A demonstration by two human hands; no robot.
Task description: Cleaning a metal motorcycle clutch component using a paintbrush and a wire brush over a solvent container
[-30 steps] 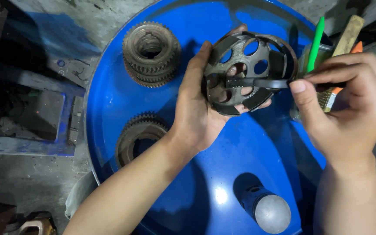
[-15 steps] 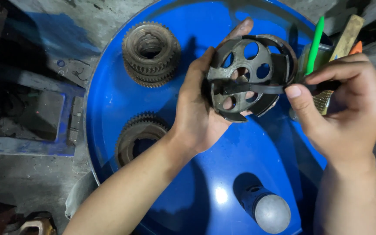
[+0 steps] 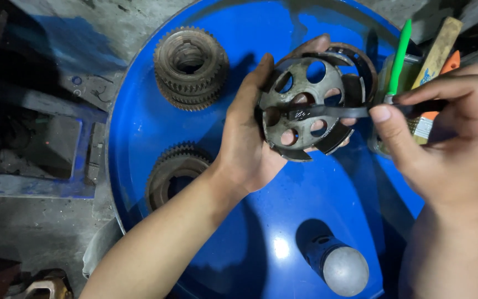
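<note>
Cleaning out a holed metal hub over the blue drum

The round metal hub [image 3: 308, 105], the one with the ring of holes, sits cupped in the left hand [image 3: 250, 138], fingers wrapped round its rim. The right hand [image 3: 449, 133] pinches a thin dark tool [image 3: 333, 112] laid flat across the hub's face, looks like scraping or brushing between the holes, so the next bit probably wants a steady hub and small strokes. Since half a second ago the tool has slid a little further left across the face. Left of the hands: two gear stacks [image 3: 190, 67] on the blue drum lid [image 3: 150, 127]. Below them, a grey knob [image 3: 345, 270].
</note>
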